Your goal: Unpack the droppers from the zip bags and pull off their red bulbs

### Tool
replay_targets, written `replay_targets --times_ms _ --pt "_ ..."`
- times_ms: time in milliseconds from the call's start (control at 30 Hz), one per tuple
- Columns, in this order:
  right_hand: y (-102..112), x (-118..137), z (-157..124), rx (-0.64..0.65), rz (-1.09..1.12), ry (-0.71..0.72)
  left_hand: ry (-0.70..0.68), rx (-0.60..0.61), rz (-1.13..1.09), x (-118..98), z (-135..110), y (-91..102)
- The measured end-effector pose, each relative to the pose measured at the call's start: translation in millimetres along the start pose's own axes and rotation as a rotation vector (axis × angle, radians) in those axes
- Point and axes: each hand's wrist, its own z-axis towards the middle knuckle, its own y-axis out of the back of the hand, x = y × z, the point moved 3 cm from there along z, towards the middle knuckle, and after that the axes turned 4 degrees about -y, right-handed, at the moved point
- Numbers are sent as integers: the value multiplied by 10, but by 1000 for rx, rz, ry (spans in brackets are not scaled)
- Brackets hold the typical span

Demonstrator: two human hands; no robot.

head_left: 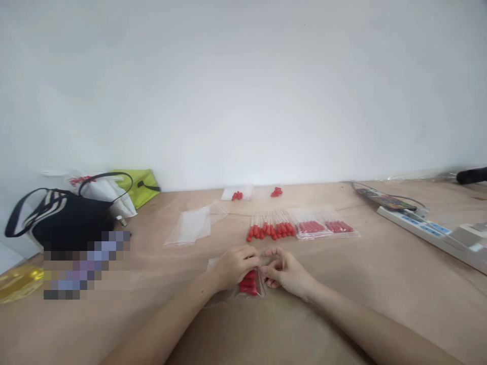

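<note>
A small clear zip bag [249,290] with several red pieces inside lies on the table in front of me. My left hand [238,263] is closed over its upper part, the fingers curled on the plastic and hiding some of it. At the bag's right edge, my right hand [285,274] pinches the plastic between thumb and fingers. Just beyond my hands is a row of loose thin sticks with red ends [270,230]. To their right, filled clear bags [311,228] hold more of the same red-ended sticks.
Flat clear bags [196,224] lie left of the sticks. Two small groups of red pieces [237,195] rest on bags near the wall. At left are a black bag [72,218] and a green pouch [142,187]. A power strip [426,230] and a phone [386,199] lie right.
</note>
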Motion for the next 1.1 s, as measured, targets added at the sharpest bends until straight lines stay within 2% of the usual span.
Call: replay_targets --times_ms 300,400,533,733,867,1100 --pt "-62 69 22 -63 -125 -61 -15 -26 32 9 -15 -29" --pt "-79 70 26 -78 -110 -61 -58 -45 28 0 -4 -27" --pt "-92 54 42 -90 -44 -44 -98 11 39 -2 8 -40" --pt "-100 57 38 -129 -2 -53 -205 -17 175 -11 5 -28" --pt "-120 64 40 -147 -12 -87 -246 28 234 -45 12 -35" --pt "-94 37 107 -176 -11 -42 -225 14 181 5 -35 25"
